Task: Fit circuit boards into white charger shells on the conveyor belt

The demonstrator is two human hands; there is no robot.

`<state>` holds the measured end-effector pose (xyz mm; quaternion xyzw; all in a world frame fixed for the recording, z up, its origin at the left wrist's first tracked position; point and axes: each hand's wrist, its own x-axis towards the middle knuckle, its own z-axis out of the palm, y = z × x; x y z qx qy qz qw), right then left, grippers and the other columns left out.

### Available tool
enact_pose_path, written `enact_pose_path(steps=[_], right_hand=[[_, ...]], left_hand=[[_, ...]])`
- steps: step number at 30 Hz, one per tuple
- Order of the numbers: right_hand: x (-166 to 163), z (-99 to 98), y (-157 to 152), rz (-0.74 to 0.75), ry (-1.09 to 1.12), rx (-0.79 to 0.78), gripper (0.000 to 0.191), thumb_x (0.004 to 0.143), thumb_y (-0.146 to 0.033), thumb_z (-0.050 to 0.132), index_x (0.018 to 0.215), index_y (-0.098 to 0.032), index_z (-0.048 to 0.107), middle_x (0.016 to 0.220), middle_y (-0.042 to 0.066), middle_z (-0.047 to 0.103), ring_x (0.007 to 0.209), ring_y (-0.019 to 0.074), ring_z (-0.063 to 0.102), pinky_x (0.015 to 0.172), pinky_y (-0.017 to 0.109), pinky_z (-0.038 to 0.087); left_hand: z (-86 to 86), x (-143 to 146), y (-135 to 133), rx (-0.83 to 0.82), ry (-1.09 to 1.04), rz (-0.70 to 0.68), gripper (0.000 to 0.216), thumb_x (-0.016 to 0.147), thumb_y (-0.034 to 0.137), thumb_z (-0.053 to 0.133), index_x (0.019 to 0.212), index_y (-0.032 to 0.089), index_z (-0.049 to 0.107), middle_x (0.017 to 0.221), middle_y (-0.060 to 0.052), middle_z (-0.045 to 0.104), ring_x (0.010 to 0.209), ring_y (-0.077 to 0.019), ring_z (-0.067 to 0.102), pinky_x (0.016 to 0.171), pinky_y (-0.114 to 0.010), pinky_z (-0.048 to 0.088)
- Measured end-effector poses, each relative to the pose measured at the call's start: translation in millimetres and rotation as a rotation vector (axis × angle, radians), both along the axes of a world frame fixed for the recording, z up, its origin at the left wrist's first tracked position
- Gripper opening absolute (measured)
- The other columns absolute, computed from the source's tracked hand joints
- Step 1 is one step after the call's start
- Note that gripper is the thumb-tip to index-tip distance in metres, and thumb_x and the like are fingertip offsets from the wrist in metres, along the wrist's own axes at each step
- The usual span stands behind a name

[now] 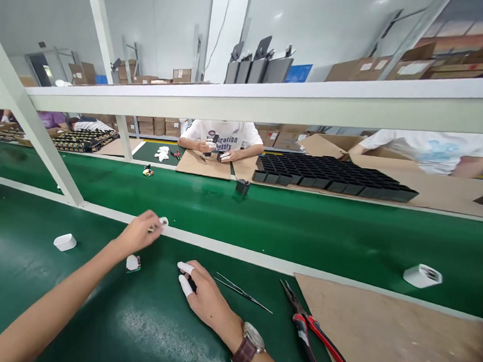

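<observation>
My left hand [139,233] reaches out over the pale rail at the bench's far edge. Its fingers are closed at a small white piece [163,221] with a dark opening, partly blurred. Just below that wrist lies a small green circuit board [133,264] with a white round part on it. My right hand [207,297] rests low over the green bench, white cots on two fingers and a watch at the wrist. Its fingers are bent and apart, with nothing visible held. Beside it are metal tweezers [244,293] and red-and-black long-nose pliers [308,323].
A white oval housing [64,242] sits at left. Another white housing [422,276] and a black box [242,187] are on the green conveyor [324,231]. Cardboard [379,334] covers the right. Across the belt, a person [223,138] handles parts beside rows of black cases [328,176]. A shelf beam [247,105] crosses overhead.
</observation>
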<state>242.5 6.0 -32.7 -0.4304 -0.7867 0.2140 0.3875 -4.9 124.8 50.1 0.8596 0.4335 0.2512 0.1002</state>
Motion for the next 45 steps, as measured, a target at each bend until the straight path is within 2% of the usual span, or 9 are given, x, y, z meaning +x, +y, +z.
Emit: enact_pose_path(steps=[6,11,16,19,26,31,34,39,45], right_hand=[[1.1,-2.5,1.9,-0.005,0.026,0.024,0.031,0.105,-0.017,0.047,0.129,-0.024,0.065,0.113,0.008,0.069,0.101,0.0222,0.071,0.089,0.038,0.062],[3.1,-9.0,2.2,0.002,0.01,0.026,0.03,0.107,-0.021,0.046,0.131,-0.021,0.064,0.113,0.01,0.069,0.098,0.0225,0.071,0.088,0.04,0.063],[-8.7,-7.3,5.6,-0.012,-0.112,0.053,0.031,0.104,-0.023,0.054,0.134,-0.018,0.062,0.118,0.013,0.069,0.095,0.0247,0.07,0.089,0.047,0.063],[-40.8,3.7,15.0,0.069,-0.185,0.064,0.043,0.099,-0.023,0.062,0.141,-0.017,0.057,0.137,0.016,0.063,0.118,0.0293,0.066,0.103,0.052,0.058],[-107.8,28.0,37.5,0.306,-0.309,0.185,0.055,0.085,0.001,0.056,0.135,-0.021,0.062,0.145,0.008,0.063,0.127,0.0233,0.06,0.104,0.04,0.056],[-55.3,18.0,21.5,0.103,-0.398,0.122,0.036,0.099,-0.02,0.061,0.134,-0.013,0.062,0.126,0.018,0.065,0.109,0.031,0.066,0.097,0.052,0.058],[-14.8,15.8,1.5,-0.057,-0.446,0.032,0.053,0.098,-0.04,0.068,0.141,-0.01,0.057,0.115,0.018,0.063,0.097,0.0331,0.068,0.087,0.055,0.061],[23.1,30.2,-22.5,0.131,-0.385,-0.041,0.077,0.092,-0.023,0.076,0.159,-0.021,0.038,0.145,0.015,0.056,0.132,0.0303,0.058,0.109,0.05,0.055],[17.0,21.0,-25.9,0.09,-0.349,0.106,0.05,0.105,-0.022,0.058,0.154,-0.021,0.046,0.118,0.012,0.069,0.108,0.0284,0.065,0.091,0.049,0.064]], left_hand=[[1.8,-15.0,78.7,0.003,0.041,0.227,0.011,0.092,0.025,0.067,0.094,0.018,0.076,0.093,-0.01,0.074,0.085,-0.025,0.073,0.084,-0.036,0.06],[4.5,-85.5,17.8,0.045,0.046,0.246,0.042,0.096,0.046,0.066,0.131,0.024,0.069,0.136,-0.01,0.07,0.13,-0.0309,0.062,0.112,-0.045,0.051],[-0.3,-207.7,-57.7,0.123,0.115,0.467,0.06,0.09,0.064,0.064,0.132,0.022,0.069,0.133,-0.016,0.071,0.128,-0.0421,0.061,0.113,-0.063,0.045],[-11.7,-237.5,-80.0,-0.003,0.125,0.497,0.051,0.092,0.058,0.058,0.125,0.022,0.072,0.128,-0.015,0.073,0.119,-0.0402,0.067,0.102,-0.058,0.055],[-3.7,-127.1,-96.0,-0.045,0.001,0.248,0.045,0.094,0.027,0.056,0.138,0.025,0.066,0.128,-0.01,0.071,0.117,-0.0278,0.067,0.101,-0.042,0.058],[2.7,-78.2,-114.2,-0.187,-0.017,0.045,0.045,0.099,0.034,0.062,0.144,0.029,0.062,0.132,-0.008,0.07,0.108,-0.0259,0.07,0.098,-0.04,0.059],[-5.5,-61.4,-115.4,-0.307,-0.024,-0.022,0.053,0.095,0.045,0.072,0.144,0.03,0.061,0.132,-0.008,0.068,0.094,-0.0239,0.072,0.082,-0.034,0.061],[-24.1,-20.8,-100.4,-0.353,-0.052,-0.163,0.06,0.092,0.054,0.074,0.144,0.028,0.061,0.121,-0.006,0.067,0.089,-0.0226,0.07,0.078,-0.032,0.058],[-46.4,1.1,-97.1,-0.386,-0.168,-0.152,0.065,0.087,0.061,0.077,0.14,0.027,0.063,0.119,-0.006,0.065,0.086,-0.0208,0.068,0.074,-0.032,0.057]])
